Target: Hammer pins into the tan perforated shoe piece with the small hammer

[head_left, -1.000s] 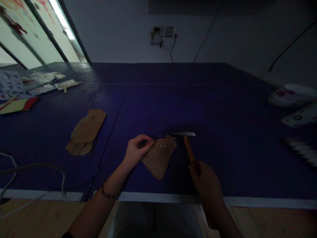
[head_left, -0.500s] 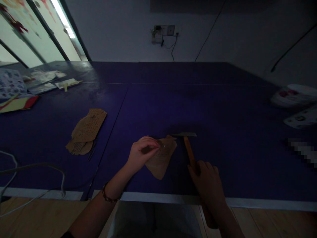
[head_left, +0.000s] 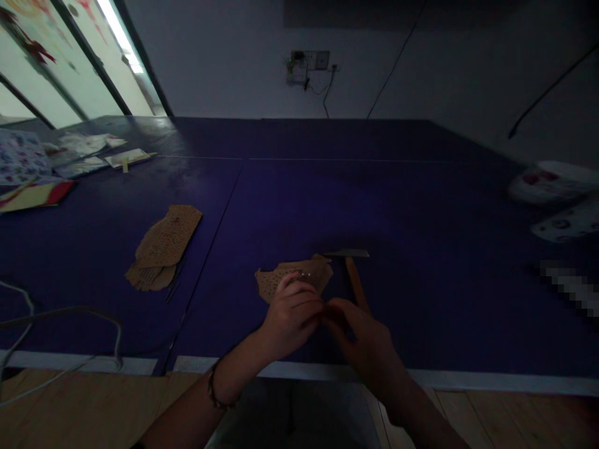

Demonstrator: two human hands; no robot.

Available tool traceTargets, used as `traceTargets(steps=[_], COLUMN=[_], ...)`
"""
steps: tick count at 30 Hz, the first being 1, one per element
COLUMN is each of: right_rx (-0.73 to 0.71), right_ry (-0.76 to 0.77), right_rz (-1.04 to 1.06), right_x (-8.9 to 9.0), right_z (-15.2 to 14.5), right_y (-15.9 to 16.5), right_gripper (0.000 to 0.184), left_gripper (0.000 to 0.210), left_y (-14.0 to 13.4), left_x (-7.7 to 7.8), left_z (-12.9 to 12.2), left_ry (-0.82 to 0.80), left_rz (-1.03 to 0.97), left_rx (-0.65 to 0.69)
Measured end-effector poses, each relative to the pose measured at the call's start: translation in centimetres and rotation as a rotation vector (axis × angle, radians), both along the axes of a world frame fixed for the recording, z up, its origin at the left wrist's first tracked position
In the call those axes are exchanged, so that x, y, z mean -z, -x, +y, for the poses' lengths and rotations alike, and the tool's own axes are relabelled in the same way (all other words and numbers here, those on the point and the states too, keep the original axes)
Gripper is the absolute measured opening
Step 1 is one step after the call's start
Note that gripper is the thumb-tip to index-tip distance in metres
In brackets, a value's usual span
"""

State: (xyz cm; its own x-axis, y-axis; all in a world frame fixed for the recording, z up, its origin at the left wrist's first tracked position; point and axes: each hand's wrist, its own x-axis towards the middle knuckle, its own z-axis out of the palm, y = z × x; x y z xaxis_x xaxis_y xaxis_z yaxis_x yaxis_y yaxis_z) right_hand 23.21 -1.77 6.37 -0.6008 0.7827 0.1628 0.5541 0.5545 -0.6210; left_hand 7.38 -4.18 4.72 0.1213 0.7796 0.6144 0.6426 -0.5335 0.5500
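A brown piece of leather-like sheet [head_left: 267, 282], dotted with small holes, lies flat on the table. Shiny specks show on it beside my left hand [head_left: 292, 315], which covers its lower part with curled fingers. My right hand [head_left: 360, 333] is pinched, its fingertips meeting those of my left hand at the sheet's lower right. Whatever sits between the fingertips is too small or hidden to make out. Just beyond my right hand a hammer [head_left: 357, 284] rests on the table, wooden handle partly hidden by that hand, metal head [head_left: 350, 253] pointing away.
Left of the table seam lie stacked brown perforated pieces [head_left: 171, 240] with thin dark rods [head_left: 173, 290] beside them. A grey cable [head_left: 84, 310] loops at the left edge. Papers [head_left: 84, 144] are at the far left; a white tub [head_left: 555, 181] stands at the right.
My right hand has let go of the hammer, leaving it on the table, and moved left to meet my left hand. My left hand has come down and right across the sheet.
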Motion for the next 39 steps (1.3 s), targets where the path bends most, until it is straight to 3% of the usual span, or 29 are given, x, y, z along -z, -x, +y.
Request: traceTargets(steps=[6,10,13,16,24,31,39], right_rx=[0.087,0.173,0.160,0.144,0.073,0.023,0.027], right_ry=[-0.090,-0.134,-0.151,-0.151,-0.219,-0.307,-0.426], right_rz=[0.043,0.117,0.135,0.097,-0.095,-0.365,-0.553], right_x=[-0.6,-0.5,-0.2,0.4,1.2,0.4,-0.2], right_z=[1.4,3.3,4.5,5.0,4.8,4.8,4.5], right_y=[0.8,0.7,1.0,1.3,2.0,2.6,3.4], right_gripper=[0.023,0.019,0.014,0.011,0.013,0.018,0.021], left_gripper=[0.012,0.047,0.049,0.037,0.016,0.024,0.021], left_y=[1.7,4.0,5.1,5.3,5.0,5.2,5.2], left_x=[-1.1,-1.8,-1.9,-1.9,-1.4,-0.9,-1.7], left_z=[1.0,3.6,6.0,7.6,8.3,8.4,7.8], left_ry=[0.005,0.261,0.576,0.738,0.857,0.987,1.005], left_rz=[0.042,0.052,0.104,0.129,-0.023,-0.184,-0.261], left_rx=[-0.027,-0.206,-0.076,0.083,0.226,0.222,0.190])
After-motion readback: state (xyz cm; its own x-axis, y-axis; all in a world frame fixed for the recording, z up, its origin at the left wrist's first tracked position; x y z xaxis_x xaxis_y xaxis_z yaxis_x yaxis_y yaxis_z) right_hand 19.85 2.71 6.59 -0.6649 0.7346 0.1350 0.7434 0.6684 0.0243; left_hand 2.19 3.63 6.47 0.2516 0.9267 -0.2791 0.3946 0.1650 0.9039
